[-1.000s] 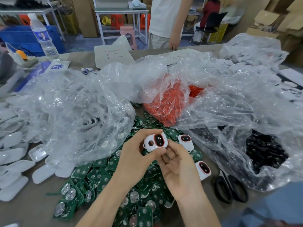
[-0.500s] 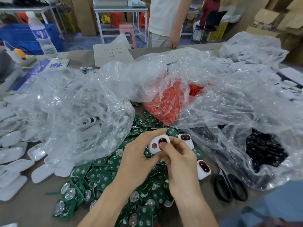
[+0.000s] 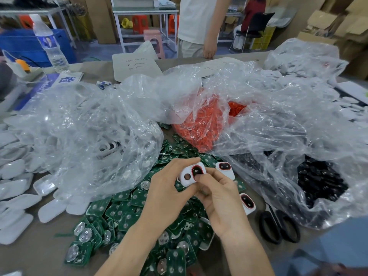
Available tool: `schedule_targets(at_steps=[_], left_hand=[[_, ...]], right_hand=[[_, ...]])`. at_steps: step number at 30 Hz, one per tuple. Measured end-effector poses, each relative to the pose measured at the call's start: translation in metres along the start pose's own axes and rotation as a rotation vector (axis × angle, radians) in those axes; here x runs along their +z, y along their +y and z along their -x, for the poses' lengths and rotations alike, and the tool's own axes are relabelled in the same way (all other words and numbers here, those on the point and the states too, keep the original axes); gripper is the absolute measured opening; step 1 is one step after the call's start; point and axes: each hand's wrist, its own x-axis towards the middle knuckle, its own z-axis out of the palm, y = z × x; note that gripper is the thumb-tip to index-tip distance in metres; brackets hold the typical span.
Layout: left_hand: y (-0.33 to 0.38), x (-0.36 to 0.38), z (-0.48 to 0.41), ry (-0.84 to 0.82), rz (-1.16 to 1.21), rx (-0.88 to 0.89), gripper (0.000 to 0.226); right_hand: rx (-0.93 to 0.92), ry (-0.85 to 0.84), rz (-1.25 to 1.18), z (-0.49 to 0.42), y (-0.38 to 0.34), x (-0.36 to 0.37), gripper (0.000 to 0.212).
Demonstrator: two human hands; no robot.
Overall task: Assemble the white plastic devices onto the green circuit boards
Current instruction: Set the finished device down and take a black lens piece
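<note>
**Right thumb climbs onto the device's window**

Since a second ago the right hand point(image 3: 221, 200) has risen a little. Its thumb, which was below the white device point(image 3: 183, 181), now presses on the dark, red-rimmed window. The device itself has hardly shifted.

A brown table point(image 3: 25, 257) carries everything. Three clear plastic bags fill its middle:
- The left bag point(image 3: 89, 136) holds white shells.
- The centre bag point(image 3: 201, 126) holds orange rings.
- The right bag point(image 3: 318, 182) holds black parts.

In front of the bags lies a heap of green circuit boards point(image 3: 123, 208), many with round metal contacts facing up. Loose white shells point(image 3: 18, 196) are scattered along the left edge. Black scissors point(image 3: 278, 228) lie just beside the right wrist, close to the right bag. Two finished devices point(image 3: 226, 169) rest at the right edge of the heap.

Above the heap, the left hand point(image 3: 169, 198) pinches the white device by its edges, forefinger over the far side and thumb at the near side. The right hand's fingers curl underneath while its thumb bears down on top. The device is tilted and held clear of the boards.
</note>
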Motion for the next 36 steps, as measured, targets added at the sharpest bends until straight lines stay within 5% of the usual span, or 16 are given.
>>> schedule_targets(at_steps=[13,24,28,33,36], left_hand=[[0.002,0.0,-0.001,-0.008,0.108,-0.046,0.052],[0.002,-0.003,-0.004,0.01,-0.144,0.172,0.045],[0.001,-0.004,-0.003,0.033,-0.31,0.241,0.049],[0.009,-0.009,0.0,-0.243,0.02,-0.003,0.065],[0.014,-0.009,-0.001,-0.323,0.38,-0.256,0.05]], right_hand=[[-0.073,-0.078,-0.063,0.001,-0.001,-0.004,0.015],[-0.256,-0.171,0.546,0.001,-0.03,-0.009,0.017],[-0.235,-0.217,0.577,0.003,-0.039,-0.009,0.026],[-0.232,-0.322,0.739,0.0,-0.062,-0.022,0.017],[-0.249,-0.415,0.859,-0.003,-0.07,-0.025,0.014]])
